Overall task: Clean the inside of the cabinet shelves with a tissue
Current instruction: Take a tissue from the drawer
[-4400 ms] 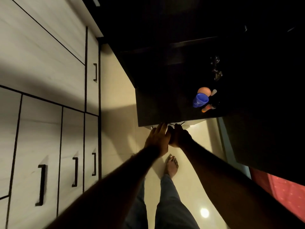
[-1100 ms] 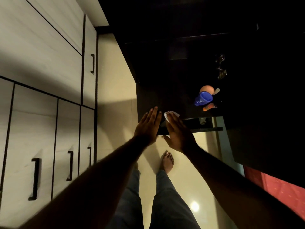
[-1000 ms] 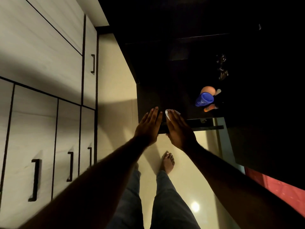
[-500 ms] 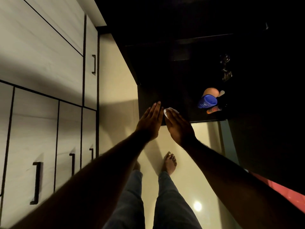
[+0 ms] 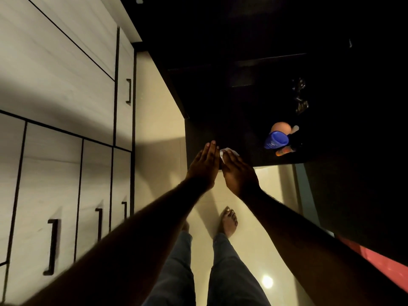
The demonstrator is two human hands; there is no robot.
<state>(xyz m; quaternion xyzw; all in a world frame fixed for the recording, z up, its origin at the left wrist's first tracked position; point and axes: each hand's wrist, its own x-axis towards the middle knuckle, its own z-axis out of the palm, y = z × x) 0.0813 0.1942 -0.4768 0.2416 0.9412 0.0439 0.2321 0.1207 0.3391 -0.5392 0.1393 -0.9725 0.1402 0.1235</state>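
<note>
A dark cabinet (image 5: 223, 107) stands in front of me, its inside hidden in this view. My left hand (image 5: 204, 167) lies flat against its near edge, fingers straight and holding nothing. Right beside it, my right hand (image 5: 239, 173) presses a crumpled white tissue (image 5: 225, 151) against the same dark edge; only a bit of the tissue shows past the fingertips. The two hands almost touch.
A blue bottle (image 5: 276, 140), a round orange object (image 5: 280, 127) and small items stand on the dark top at the right. Pale wardrobe doors (image 5: 55, 85) with black handles line the left. Between them lies a beige floor (image 5: 159, 129). A red cloth (image 5: 386, 268) shows at the lower right.
A drawer that stuck out below the dark top a second ago has gone in and no longer shows. Both hands moved forward with it and stay on the cabinet edge.
</note>
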